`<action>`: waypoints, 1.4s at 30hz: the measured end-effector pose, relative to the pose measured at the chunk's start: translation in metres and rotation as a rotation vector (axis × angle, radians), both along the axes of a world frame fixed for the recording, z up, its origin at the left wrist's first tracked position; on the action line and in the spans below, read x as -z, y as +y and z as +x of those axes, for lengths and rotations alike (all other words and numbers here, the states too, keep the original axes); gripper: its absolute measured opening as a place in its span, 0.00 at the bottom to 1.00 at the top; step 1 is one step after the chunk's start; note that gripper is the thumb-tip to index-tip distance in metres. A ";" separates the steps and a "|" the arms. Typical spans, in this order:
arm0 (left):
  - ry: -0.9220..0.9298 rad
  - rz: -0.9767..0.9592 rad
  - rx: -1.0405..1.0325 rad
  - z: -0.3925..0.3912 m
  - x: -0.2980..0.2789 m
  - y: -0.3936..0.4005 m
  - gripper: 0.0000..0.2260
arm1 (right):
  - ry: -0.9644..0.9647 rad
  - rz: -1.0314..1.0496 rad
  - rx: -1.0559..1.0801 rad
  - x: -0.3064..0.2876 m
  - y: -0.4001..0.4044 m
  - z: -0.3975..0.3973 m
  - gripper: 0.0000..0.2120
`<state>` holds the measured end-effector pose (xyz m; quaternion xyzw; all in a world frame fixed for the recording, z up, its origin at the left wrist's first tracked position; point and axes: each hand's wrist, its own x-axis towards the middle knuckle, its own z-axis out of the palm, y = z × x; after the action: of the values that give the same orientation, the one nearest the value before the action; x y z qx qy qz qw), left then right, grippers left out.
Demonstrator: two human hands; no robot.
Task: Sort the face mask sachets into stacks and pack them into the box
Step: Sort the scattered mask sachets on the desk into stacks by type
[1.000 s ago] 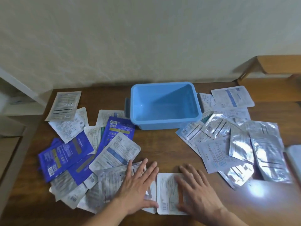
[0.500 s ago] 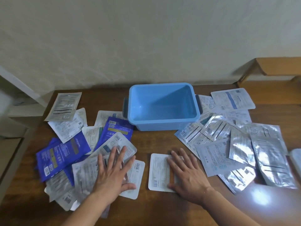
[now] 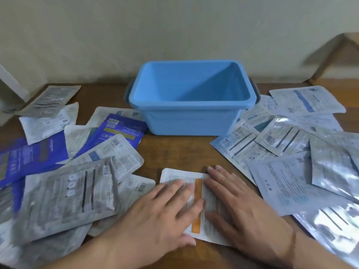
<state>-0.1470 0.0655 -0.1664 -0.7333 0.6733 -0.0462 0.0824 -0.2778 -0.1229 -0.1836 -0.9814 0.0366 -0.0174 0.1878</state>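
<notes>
A blue plastic box (image 3: 191, 124) stands empty at the back middle of the wooden table (image 3: 180, 152). In front of it lies a white sachet with an orange stripe (image 3: 197, 208). My left hand (image 3: 155, 214) and my right hand (image 3: 237, 206) both lie flat on this sachet with fingers straight, the left on its left half, the right on its right half. A pile of white, grey and dark blue sachets (image 3: 64, 171) spreads to the left. Silver and white sachets (image 3: 303, 162) lie scattered on the right.
A pale wall rises behind the table. A wooden piece of furniture (image 3: 334, 61) stands at the far right. A white shelf edge (image 3: 9, 80) shows at the far left. Bare wood lies between the box and the striped sachet.
My left hand has moved right from the left pile onto the orange-striped sachet. The camera has dropped lower and closer to the table. My right hand stays on the sachet.
</notes>
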 end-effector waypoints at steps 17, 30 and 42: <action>0.310 -0.040 0.102 -0.100 0.004 0.093 0.29 | -0.144 -0.487 -0.197 -0.002 0.068 -0.159 0.35; 0.229 -0.112 0.021 -0.106 0.028 0.089 0.35 | -0.673 -0.359 -0.266 0.016 0.076 -0.157 0.10; 1.309 -0.912 -0.372 -0.097 0.003 0.059 0.38 | -0.559 0.522 0.345 -0.111 0.038 -0.031 0.10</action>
<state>-0.2441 0.1240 -0.1696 -0.6729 0.3678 0.1364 -0.6272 -0.3087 -0.0850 -0.0728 -0.8380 0.1513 -0.3043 0.4270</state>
